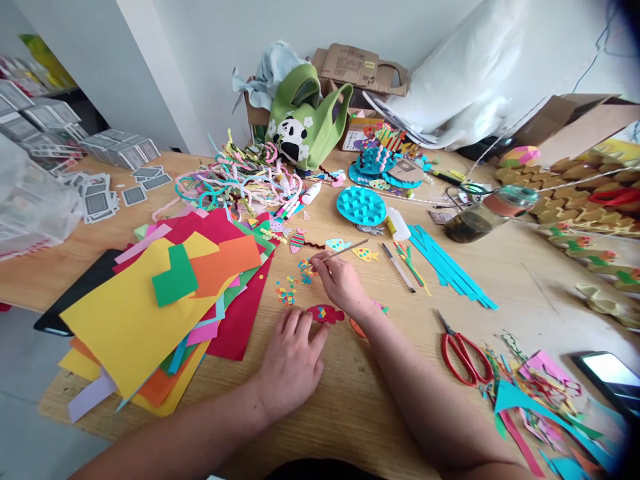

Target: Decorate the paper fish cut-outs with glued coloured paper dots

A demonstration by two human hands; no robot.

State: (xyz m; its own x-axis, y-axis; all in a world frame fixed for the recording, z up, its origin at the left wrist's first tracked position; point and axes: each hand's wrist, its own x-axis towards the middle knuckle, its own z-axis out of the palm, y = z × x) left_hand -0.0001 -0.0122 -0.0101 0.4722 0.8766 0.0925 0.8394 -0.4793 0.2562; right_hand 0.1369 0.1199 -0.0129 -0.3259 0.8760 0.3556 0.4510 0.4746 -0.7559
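My left hand [293, 360] lies flat on the table with fingers apart, its fingertips at the lower edge of a red paper fish [325, 314] that has small coloured pieces on it. My right hand [340, 283] is closed in a pinch on a thin stick [353, 247], which slants up to the right. Its lower tip is by a heap of small coloured paper dots [305, 271]. More paper dots [287, 292] are scattered just above my left hand. An orange paper piece [357, 328] is partly hidden under my right forearm.
Coloured paper sheets [135, 320] are stacked at left. Yellow [365, 255] and light blue [337, 245] spotted fish lie beyond my right hand, near a glue bottle [397, 225] and a blue plate [361, 205]. Red-handled scissors [463, 357], paper scraps [545, 393] and a phone [610, 383] lie at right.
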